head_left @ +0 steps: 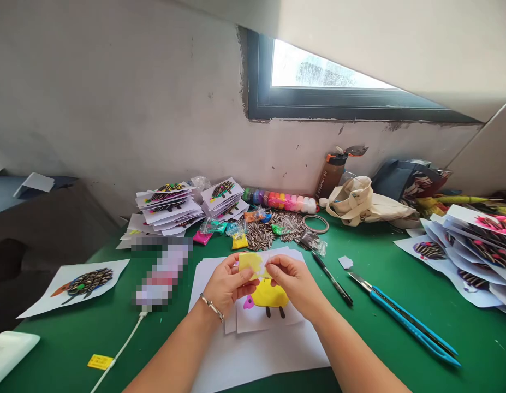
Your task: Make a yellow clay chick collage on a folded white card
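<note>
Near the middle of the view, my left hand (232, 278) holds a small yellow piece (249, 262) between thumb and fingers. My right hand (291, 278) pinches the whitish, see-through right edge of that piece. Below both hands lies a card (253, 322) bearing a flat yellow clay body (271, 296) with a pink head (248, 302) and two black legs. Larger white sheets (269, 360) are under the card. Whether the yellow piece is clay in film or a packet is hard to tell.
Seeds (259, 234) and clay packets (238, 240) lie behind the sheets. Card stacks stand at back left (171, 210) and right (474, 256). A black pen (332, 278), blue tweezers (412, 322), a phone (162, 275) with cable, a bottle (330, 177) and a cloth bag (359, 202) surround them.
</note>
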`<state>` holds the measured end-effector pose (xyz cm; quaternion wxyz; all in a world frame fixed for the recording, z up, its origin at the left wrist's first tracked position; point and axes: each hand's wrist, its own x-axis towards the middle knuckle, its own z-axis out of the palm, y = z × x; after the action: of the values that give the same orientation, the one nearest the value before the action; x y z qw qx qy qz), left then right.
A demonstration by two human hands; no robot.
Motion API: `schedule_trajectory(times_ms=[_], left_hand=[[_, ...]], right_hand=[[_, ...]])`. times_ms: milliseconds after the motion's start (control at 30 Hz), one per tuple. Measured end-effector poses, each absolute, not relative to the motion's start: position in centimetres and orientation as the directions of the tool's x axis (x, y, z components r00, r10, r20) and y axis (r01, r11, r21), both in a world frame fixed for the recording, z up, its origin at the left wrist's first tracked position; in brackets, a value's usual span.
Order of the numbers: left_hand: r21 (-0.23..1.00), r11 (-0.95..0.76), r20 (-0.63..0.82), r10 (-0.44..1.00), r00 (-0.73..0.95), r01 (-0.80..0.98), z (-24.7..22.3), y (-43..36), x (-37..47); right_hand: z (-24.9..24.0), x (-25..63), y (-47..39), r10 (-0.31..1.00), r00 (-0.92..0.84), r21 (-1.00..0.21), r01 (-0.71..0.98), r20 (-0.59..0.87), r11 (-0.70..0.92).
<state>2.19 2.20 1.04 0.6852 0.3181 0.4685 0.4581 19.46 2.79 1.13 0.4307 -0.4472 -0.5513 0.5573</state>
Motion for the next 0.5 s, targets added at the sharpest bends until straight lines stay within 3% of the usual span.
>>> schedule_trajectory(times_ms=[100, 367, 500], left_hand=[[0.833, 0.439, -0.383, 0.897, 0.223, -0.337, 1.26, 1.97, 2.35], [0.852, 0.394, -0.382, 0.918, 0.104, -0.346, 0.90, 2.28, 2.58], [0.866, 0.386, -0.350, 0.922, 0.168, -0.319, 0.61, 2.14, 2.58]], right_hand=[[1.34, 19.16, 2.56, 0.974, -0.227, -1.000, -0.004, -0.017, -0.018], [1.30, 19.13, 2.39, 0.971, -0.237, -0.999, 0.052, -0.012, 0.000], [1.44, 19.31, 2.46, 0.966, -0.255, -0.999, 0.035, -0.038, -0.030]])
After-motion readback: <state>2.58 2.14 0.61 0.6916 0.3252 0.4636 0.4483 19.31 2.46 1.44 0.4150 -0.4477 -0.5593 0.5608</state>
